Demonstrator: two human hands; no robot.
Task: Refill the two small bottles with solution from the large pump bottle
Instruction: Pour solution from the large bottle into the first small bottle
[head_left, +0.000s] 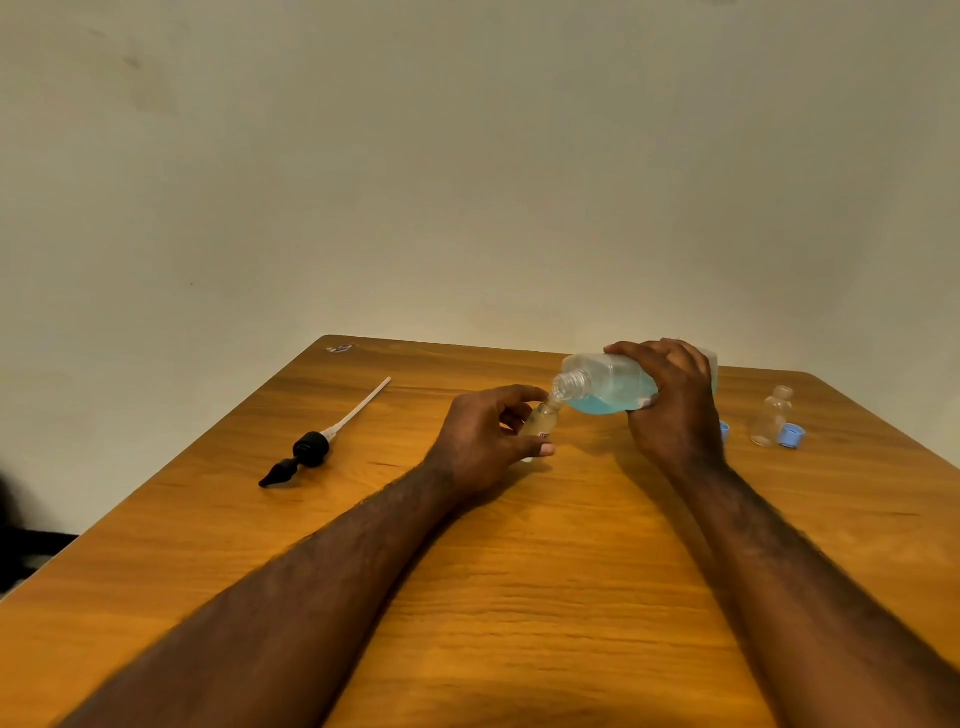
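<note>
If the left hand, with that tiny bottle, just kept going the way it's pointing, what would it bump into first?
Most likely the large bottle: its open neck sits just ahead of the small bottle that the left hand holds. Depth is unclear from one view.

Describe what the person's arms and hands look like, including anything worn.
The left hand and right hand are bare: no gloves, rings, watch or bracelets show. The left forearm and right forearm are hairy and uncovered down to the frame's lower edge; no sleeve is in view.
</note>
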